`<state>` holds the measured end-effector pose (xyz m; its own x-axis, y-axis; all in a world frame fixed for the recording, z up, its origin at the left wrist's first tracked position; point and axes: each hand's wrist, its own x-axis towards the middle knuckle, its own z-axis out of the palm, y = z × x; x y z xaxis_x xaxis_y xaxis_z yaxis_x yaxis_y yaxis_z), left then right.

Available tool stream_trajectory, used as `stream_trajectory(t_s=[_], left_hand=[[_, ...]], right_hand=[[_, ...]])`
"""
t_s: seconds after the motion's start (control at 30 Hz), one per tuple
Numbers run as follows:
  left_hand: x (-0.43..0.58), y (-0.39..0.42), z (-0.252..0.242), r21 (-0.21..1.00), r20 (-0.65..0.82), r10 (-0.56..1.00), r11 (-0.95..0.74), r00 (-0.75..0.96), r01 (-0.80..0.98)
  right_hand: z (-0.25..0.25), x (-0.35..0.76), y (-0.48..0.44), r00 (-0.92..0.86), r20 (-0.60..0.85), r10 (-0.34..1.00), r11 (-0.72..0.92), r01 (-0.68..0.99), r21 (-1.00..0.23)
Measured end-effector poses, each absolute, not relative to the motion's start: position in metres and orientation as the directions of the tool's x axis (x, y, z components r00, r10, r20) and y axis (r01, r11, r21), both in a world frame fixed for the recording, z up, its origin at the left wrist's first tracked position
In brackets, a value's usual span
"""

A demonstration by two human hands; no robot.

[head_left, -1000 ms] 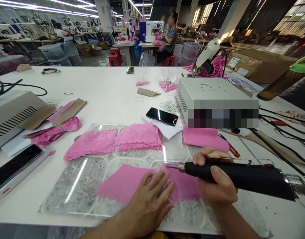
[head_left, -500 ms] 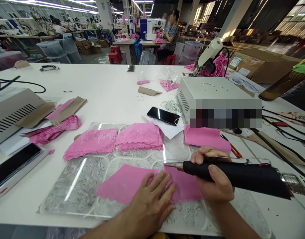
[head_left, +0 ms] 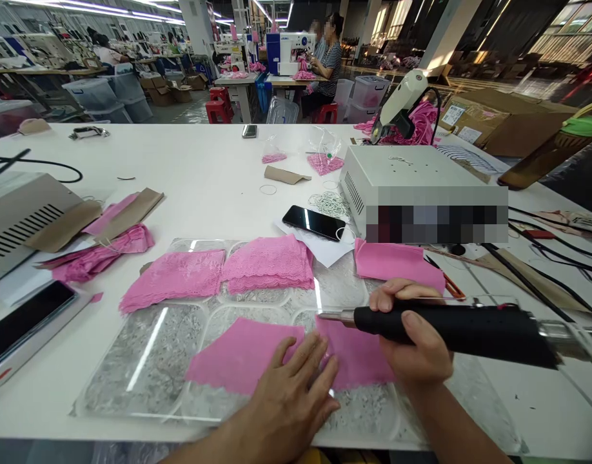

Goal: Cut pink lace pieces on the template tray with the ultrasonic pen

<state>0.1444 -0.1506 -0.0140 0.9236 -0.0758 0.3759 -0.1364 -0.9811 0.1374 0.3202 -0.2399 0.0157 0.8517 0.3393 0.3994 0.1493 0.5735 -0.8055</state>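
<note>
- Pink fabric (head_left: 242, 357): lies flat beneath the left hand, one part extending to its left, another to its right; whether the two are joined under the fingers cannot be told.
- Left hand (head_left: 296, 386): palm down, fingers slightly apart, laid across the place where the two parts meet.
- Right hand (head_left: 416, 341): closed around a black handheld tool (head_left: 451, 328), fingers and thumb wrapped on the barrel.
- Metal tip (head_left: 338, 316): projects leftward from the right hand, at the far edge of the fabric, just beyond the left fingertips; contact with the cloth cannot be told.
- Clear plastic panel (head_left: 141, 361): beneath the fabric, spreading to both sides of the left hand.
- Two lace-edged pink stacks (head_left: 269, 264): beyond the left hand, side by side, one farther left.
- Folded pink cloth (head_left: 397, 263): just beyond the right hand, in front of a grey box (head_left: 397, 171).
- Black phone (head_left: 314, 222): beyond the left hand and the panel, partly on white paper (head_left: 329, 253).
- White bench (head_left: 189, 174): carries all these, extending well beyond both hands.
</note>
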Motion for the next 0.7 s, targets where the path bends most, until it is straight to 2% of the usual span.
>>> stream_trajectory(t_s=[0.1, 0.27, 0.7], left_hand=[[0.138, -0.152, -0.009, 0.135, 0.374, -0.094, -0.979, 0.923, -0.154], [0.132, -0.15, -0.008, 0.175, 0.368, -0.078, -0.973, 0.927, -0.151], [0.132, -0.149, -0.009, 0.2, 0.387, -0.07, -0.967, 0.919, -0.158]], right_hand=[[0.019, 0.323, -0.245, 0.863, 0.386, 0.327, 0.602, 0.124, -0.789], [0.016, 0.321, -0.251, 0.825, 0.374, 0.423, 0.585, 0.066, -0.808], [0.012, 0.319, -0.251, 0.768, 0.427, 0.478, 0.581, 0.088, -0.809]])
